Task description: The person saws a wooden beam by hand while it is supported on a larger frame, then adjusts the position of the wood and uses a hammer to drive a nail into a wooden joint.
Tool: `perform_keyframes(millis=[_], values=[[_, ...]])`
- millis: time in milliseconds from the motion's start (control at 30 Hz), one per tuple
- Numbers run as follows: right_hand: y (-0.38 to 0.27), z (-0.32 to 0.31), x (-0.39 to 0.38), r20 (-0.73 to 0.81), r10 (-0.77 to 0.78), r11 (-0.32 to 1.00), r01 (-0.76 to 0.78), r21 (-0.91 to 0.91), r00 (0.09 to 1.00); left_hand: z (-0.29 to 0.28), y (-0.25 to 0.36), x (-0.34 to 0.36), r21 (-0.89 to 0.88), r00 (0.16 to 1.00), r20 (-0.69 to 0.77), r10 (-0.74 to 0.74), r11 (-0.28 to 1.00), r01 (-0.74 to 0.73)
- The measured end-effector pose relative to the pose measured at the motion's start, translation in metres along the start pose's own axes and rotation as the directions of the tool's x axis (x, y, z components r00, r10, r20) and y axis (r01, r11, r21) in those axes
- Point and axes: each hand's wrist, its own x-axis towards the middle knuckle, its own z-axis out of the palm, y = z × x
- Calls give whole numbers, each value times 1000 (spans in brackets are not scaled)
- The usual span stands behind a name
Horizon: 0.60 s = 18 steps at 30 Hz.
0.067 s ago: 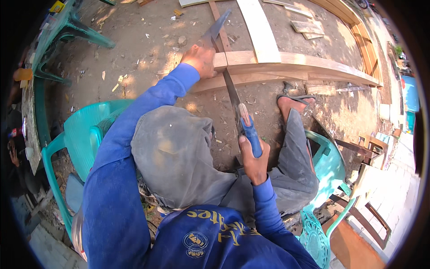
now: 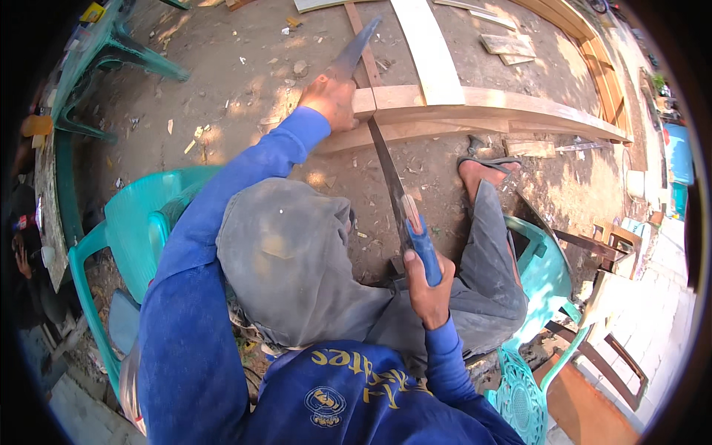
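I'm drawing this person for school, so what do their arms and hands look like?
The left sleeve and the right sleeve are long and blue, reaching down to the wrists. The left sleeve looks a bit dusty, with paler smudges. The left hand and the right hand wear no gloves.

Yellow lettering (image 2: 363,371), round crest (image 2: 325,406), on blue shirt (image 2: 393,426)

Right hand (image 2: 432,297) and saw (image 2: 411,213) farther back

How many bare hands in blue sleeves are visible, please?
2: left hand at the left end of the pale wooden beam, right hand around the blue saw handle.
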Motion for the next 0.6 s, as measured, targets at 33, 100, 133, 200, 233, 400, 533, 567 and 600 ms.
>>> perform_keyframes(millis=[33,100,133,200,233,400,533,567,600], values=[[4,-18,-35,-22,-13,1000,12,-23,1000,-7,5,3,-9,1000,-9,6,1000,-6],[-2,-30,-56,-28,-8,999,7,-48,1000,-20,19,-8,11,998,56,-2,1000,2],[-10,-27,-55,-32,-45,998,43,-50,998,-19,21,-11,6,998,62,-5,1000,5],[-11,-10,-28,-54,-109,993,107,-51,993,-20,22,-13,-50,998,65,9,999,-6],[-5,13,29,-77,-123,992,121,-31,989,-15,21,-11,-48,997,73,10,999,-6],[9,64,122,-128,-196,975,207,76,972,2,6,-2,22,999,21,47,999,-48],[87,69,122,-155,-398,917,397,-39,904,-11,13,-3,-36,998,69,14,999,-11],[93,74,127,-155,-407,913,407,-31,900,-10,10,-2,-8,998,-9,55,998,-55],[90,78,123,-173,-433,899,438,-12,884,-8,11,-3,16,992,-72,103,995,-102]])
